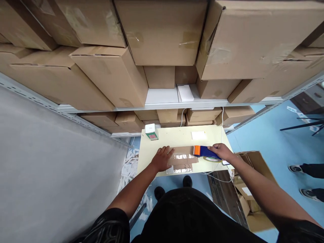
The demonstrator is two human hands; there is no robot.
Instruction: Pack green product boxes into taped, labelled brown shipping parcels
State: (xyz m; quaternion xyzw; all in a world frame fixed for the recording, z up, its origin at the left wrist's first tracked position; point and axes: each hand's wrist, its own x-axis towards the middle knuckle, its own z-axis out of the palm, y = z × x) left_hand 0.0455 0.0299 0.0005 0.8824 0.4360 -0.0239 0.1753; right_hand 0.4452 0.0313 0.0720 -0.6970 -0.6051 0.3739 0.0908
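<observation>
On the pale yellow table (164,134) lies a flat cardboard piece (182,161) with strips of clear tape across it. My left hand (162,158) rests on its left end, fingers spread. The fingers of my right hand (219,151) are closed around a blue tape dispenser (206,152). Its orange head (196,150) touches or hovers at the cardboard's upper right corner; I cannot tell which. Just below the dispenser sits a tape roll (212,159). A phone-like object (225,162) shows partly beneath my right wrist.
A small white-and-green box (151,131) and a white paper (198,135) lie on the table's far side. Shelves with large cardboard boxes (162,33) rise ahead. Paper scraps (129,168) litter the floor at left; an open carton (258,168) stands right. Another person's legs (314,170) show.
</observation>
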